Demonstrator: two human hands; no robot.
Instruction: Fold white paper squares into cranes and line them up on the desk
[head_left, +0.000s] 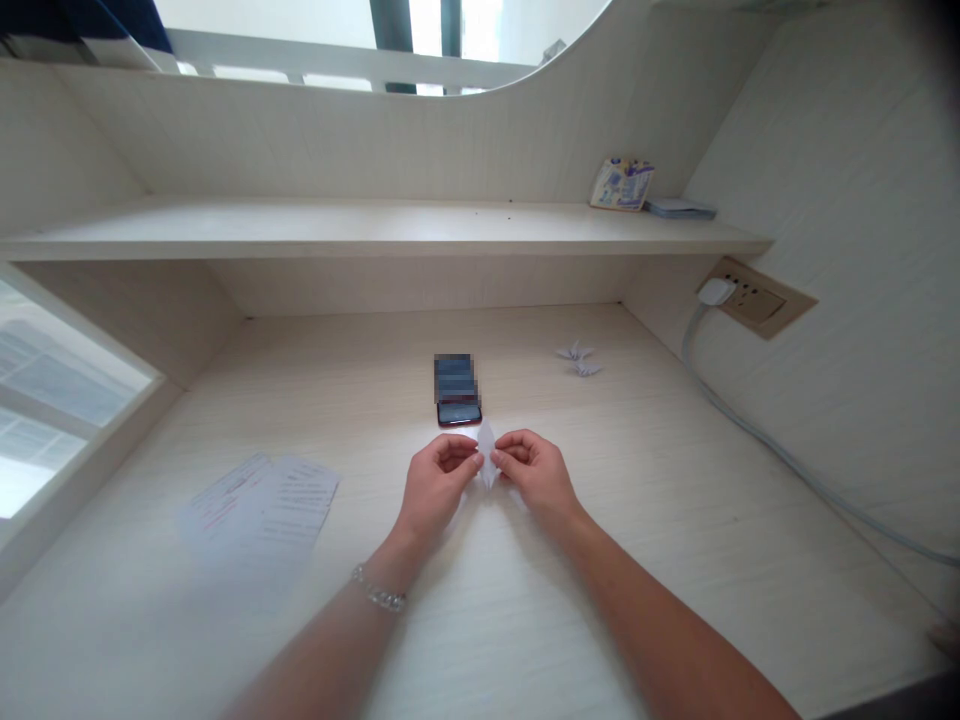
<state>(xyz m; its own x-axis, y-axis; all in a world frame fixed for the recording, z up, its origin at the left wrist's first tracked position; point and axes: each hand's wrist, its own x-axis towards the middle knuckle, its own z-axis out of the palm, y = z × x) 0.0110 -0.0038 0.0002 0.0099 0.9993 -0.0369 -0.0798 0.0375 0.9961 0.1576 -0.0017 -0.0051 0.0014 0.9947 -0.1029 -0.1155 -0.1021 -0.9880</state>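
Between my hands stands a small piece of folded white paper (486, 440), narrow and pointed at top and bottom like a diamond. My left hand (442, 475) pinches its left edge between thumb and fingers. On the opposite edge, my right hand (536, 472) grips it the same way. Just beyond the paper lies a phone (459, 412), its screen partly blurred out. Two small folded paper cranes (576, 353) rest close together on the desk, farther back and to the right. A chain bracelet (381, 593) circles my left wrist.
Sheets of paper with writing (277, 505) lie on the desk at left. A shelf (337, 222) spans the back, holding a small printed packet (622, 184) and a flat stack (681, 208). From a wall socket (757, 297), a plugged-in cable (795, 468) runs down the right side.
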